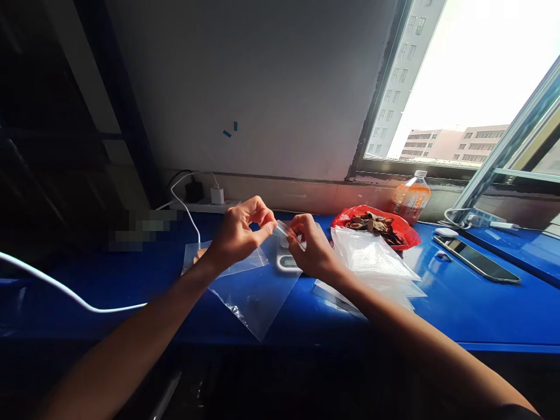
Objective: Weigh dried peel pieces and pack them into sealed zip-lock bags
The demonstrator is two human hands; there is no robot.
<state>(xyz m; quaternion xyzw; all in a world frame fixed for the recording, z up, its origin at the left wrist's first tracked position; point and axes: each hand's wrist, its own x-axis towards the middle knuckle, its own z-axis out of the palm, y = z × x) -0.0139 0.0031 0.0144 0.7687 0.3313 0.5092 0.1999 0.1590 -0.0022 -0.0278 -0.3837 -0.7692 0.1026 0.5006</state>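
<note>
A clear zip-lock bag hangs at a slant between my hands, its zip edge uppermost. My left hand pinches a corner of that edge between thumb and forefinger. Closed around the same edge on the right is my right hand. Behind the bag and partly covered by my fingers, a small white scale with a display lies on the blue table. Another clear bag, with something brownish by it, lies flat under my left wrist. A stack of clear bags sits just right of my right hand.
Dried brown slices fill a red plastic bag behind the stack. An orange drink bottle stands by the window. To the right lies a phone. A white cable crosses the left; a charger is near the wall.
</note>
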